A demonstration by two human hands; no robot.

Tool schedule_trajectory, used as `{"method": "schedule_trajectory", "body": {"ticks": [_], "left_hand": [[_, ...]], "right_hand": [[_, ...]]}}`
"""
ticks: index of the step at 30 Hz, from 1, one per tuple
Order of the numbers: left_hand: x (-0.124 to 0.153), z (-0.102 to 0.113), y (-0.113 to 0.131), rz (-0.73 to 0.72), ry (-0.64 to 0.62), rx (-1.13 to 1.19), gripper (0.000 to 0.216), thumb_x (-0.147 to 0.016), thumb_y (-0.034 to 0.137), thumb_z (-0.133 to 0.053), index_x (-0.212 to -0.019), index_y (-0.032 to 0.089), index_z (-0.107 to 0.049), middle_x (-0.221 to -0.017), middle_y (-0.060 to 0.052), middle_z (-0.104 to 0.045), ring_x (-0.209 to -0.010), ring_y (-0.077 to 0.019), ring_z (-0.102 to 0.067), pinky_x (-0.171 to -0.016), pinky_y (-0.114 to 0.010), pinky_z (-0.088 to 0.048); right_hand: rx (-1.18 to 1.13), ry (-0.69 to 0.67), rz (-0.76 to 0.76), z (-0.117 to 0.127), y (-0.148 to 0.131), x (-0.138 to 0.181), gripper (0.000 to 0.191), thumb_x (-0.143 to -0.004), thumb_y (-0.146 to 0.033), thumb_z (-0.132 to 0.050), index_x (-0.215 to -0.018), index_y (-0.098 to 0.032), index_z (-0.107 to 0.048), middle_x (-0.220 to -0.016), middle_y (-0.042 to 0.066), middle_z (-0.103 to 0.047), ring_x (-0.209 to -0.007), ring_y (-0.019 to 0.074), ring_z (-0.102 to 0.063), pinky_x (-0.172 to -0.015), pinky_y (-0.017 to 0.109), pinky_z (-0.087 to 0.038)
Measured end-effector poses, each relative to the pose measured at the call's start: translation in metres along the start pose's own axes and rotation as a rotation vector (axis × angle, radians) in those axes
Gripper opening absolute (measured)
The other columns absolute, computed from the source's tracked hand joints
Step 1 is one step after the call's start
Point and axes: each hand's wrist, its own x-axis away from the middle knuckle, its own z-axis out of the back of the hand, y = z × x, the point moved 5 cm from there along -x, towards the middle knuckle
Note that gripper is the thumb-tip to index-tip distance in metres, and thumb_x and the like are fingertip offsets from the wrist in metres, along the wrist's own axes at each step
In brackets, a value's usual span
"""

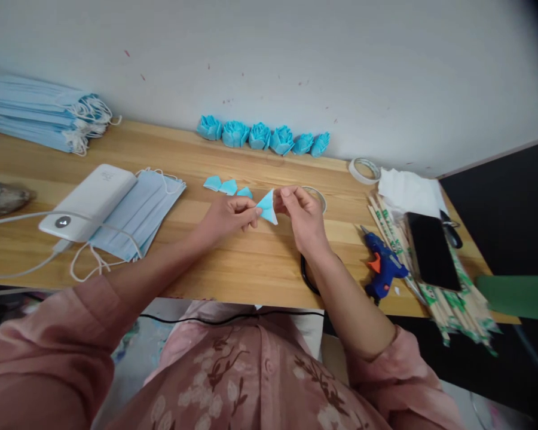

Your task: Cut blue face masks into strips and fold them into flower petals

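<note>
Above the middle of the table, my left hand [234,216] pinches a small light-blue petal piece [266,207] between thumb and fingers. The piece is fan-shaped, narrow at the left hand and wider on the right, with a pale edge. My right hand [302,215] is closed at that wider edge, its thumb and fingertips at the upper corner. Just behind my hands lie a few loose blue petal pieces [228,187], one partly hidden by the left hand. Along the wall stands a row of several finished-looking blue flowers [235,134].
At left are stacked face masks [36,110], a white power bank [87,203] with its cable, and more masks [138,215]. At right are a tape roll [364,171], white tissue [410,191], a blue glue gun [383,266], wrapped chopsticks [459,307] and a phone [433,251].
</note>
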Motion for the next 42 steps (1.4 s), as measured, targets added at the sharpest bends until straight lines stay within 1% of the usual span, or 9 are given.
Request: {"method": "schedule_trajectory", "body": {"ticks": [3, 6, 14, 16, 19, 21, 23, 35, 42], "left_hand": [[-0.001, 0.004, 0.001, -0.012, 0.049, 0.047, 0.033, -0.084, 0.041, -0.062, -0.062, 0.017, -0.059, -0.058, 0.002, -0.059, -0.051, -0.0067, -0.048, -0.053, -0.020, -0.038], [-0.001, 0.006, 0.002, -0.016, 0.086, 0.069, 0.033, -0.083, 0.042, -0.063, -0.062, 0.017, -0.059, -0.056, 0.003, -0.058, -0.050, -0.0067, -0.047, -0.052, -0.020, -0.038], [0.000, 0.007, 0.004, -0.030, 0.125, 0.094, 0.031, -0.083, 0.042, -0.064, -0.064, 0.017, -0.061, -0.058, 0.002, -0.059, -0.052, -0.0075, -0.049, -0.051, -0.021, -0.037], [0.000, 0.007, 0.005, -0.025, 0.134, 0.100, 0.030, -0.083, 0.041, -0.064, -0.064, 0.017, -0.062, -0.060, 0.002, -0.060, -0.051, -0.0072, -0.049, -0.051, -0.021, -0.037], [0.000, 0.007, 0.004, -0.020, 0.126, 0.094, 0.029, -0.082, 0.041, -0.065, -0.065, 0.018, -0.062, -0.060, 0.002, -0.061, -0.051, -0.0072, -0.049, -0.051, -0.021, -0.038], [-0.001, 0.006, 0.003, -0.020, 0.116, 0.082, 0.030, -0.082, 0.042, -0.065, -0.065, 0.018, -0.063, -0.060, 0.002, -0.061, -0.051, -0.0076, -0.050, -0.052, -0.021, -0.038], [-0.001, 0.006, 0.002, -0.021, 0.103, 0.072, 0.031, -0.082, 0.043, -0.066, -0.064, 0.017, -0.063, -0.059, 0.002, -0.061, -0.051, -0.0077, -0.050, -0.052, -0.021, -0.038], [-0.002, 0.007, -0.004, 0.017, 0.089, 0.157, 0.040, -0.092, 0.049, -0.056, -0.068, 0.017, -0.061, -0.064, 0.000, -0.065, -0.051, -0.0068, -0.051, -0.049, -0.020, -0.039], [-0.002, 0.003, -0.002, 0.034, 0.047, 0.155, 0.032, -0.081, 0.047, -0.069, -0.070, 0.017, -0.061, -0.065, 0.001, -0.065, -0.051, -0.0064, -0.051, -0.049, -0.020, -0.038]], "right_hand": [[0.035, -0.074, -0.027, -0.005, 0.002, 0.001, 0.043, -0.083, -0.065, -0.068, -0.079, -0.022, -0.069, -0.075, 0.000, -0.064, -0.071, 0.0129, -0.058, -0.070, 0.028, -0.051], [0.083, -0.122, -0.063, -0.007, 0.007, 0.001, 0.041, -0.079, -0.062, -0.074, -0.089, -0.022, -0.070, -0.084, 0.001, -0.069, -0.079, 0.0146, -0.062, -0.075, 0.030, -0.052], [0.212, -0.136, -0.064, -0.006, 0.008, 0.001, 0.047, -0.080, -0.047, -0.075, -0.120, -0.024, -0.068, -0.115, 0.008, -0.073, -0.104, 0.0210, -0.066, -0.088, 0.036, -0.053], [0.213, -0.150, -0.052, -0.008, 0.007, 0.002, 0.043, -0.079, -0.044, -0.075, -0.117, -0.023, -0.069, -0.114, 0.007, -0.073, -0.102, 0.0203, -0.066, -0.086, 0.035, -0.052], [0.186, -0.176, -0.042, -0.009, 0.007, 0.002, 0.028, -0.079, -0.044, -0.075, -0.095, -0.022, -0.070, -0.091, 0.002, -0.071, -0.081, 0.0152, -0.062, -0.076, 0.030, -0.049], [0.186, -0.160, -0.037, -0.008, 0.007, 0.002, 0.029, -0.078, -0.048, -0.076, -0.080, -0.021, -0.067, -0.075, -0.001, -0.064, -0.068, 0.0120, -0.053, -0.065, 0.027, -0.043], [0.192, -0.140, -0.035, -0.007, 0.008, 0.002, 0.033, -0.077, -0.051, -0.077, -0.074, -0.021, -0.064, -0.069, -0.003, -0.058, -0.062, 0.0108, -0.046, -0.059, 0.027, -0.038], [0.233, -0.112, -0.016, -0.005, 0.005, 0.001, 0.027, -0.081, -0.045, -0.070, -0.072, -0.021, -0.062, -0.069, -0.002, -0.057, -0.065, 0.0113, -0.046, -0.062, 0.027, -0.039], [0.251, -0.131, -0.017, -0.006, 0.008, 0.003, 0.027, -0.083, -0.045, -0.070, -0.072, -0.021, -0.062, -0.069, -0.002, -0.057, -0.063, 0.0115, -0.045, -0.060, 0.027, -0.038]]}}
